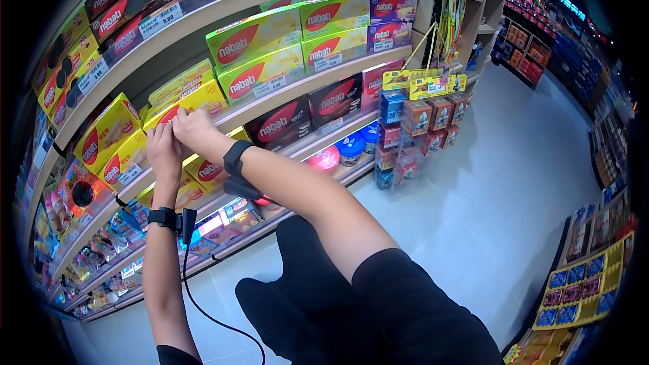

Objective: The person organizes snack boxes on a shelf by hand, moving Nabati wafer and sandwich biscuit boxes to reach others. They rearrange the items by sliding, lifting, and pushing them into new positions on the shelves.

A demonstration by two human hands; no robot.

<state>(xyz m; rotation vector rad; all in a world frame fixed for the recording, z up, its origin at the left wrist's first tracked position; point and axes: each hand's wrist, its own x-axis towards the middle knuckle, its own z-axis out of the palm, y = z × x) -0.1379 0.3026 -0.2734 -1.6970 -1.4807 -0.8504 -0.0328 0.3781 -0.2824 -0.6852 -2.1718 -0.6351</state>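
My left hand [164, 149] and my right hand [197, 130] meet at the shelf's front edge, before a yellow Nabati wafer box [206, 96]. Both have their fingers bent and pinched close together at the box's lower front. Whatever they pinch is hidden behind the fingers. Left of them stands another yellow Nabati box [108, 132], stacked on a second one. To the right, yellow-green Nabati boxes [253, 34] stand in stacks of two, with price labels on the shelf lip below. Each wrist wears a black strap, and a cable hangs from the left one.
Dark Nabati boxes [278, 124] and blue-lidded tubs [350, 147] fill lower shelves. Small boxed goods hang from a rack [428, 118] at the shelf's end. A pale tiled floor [473, 209] runs along the aisle, with a yellow tray display [588, 284] at the lower right.
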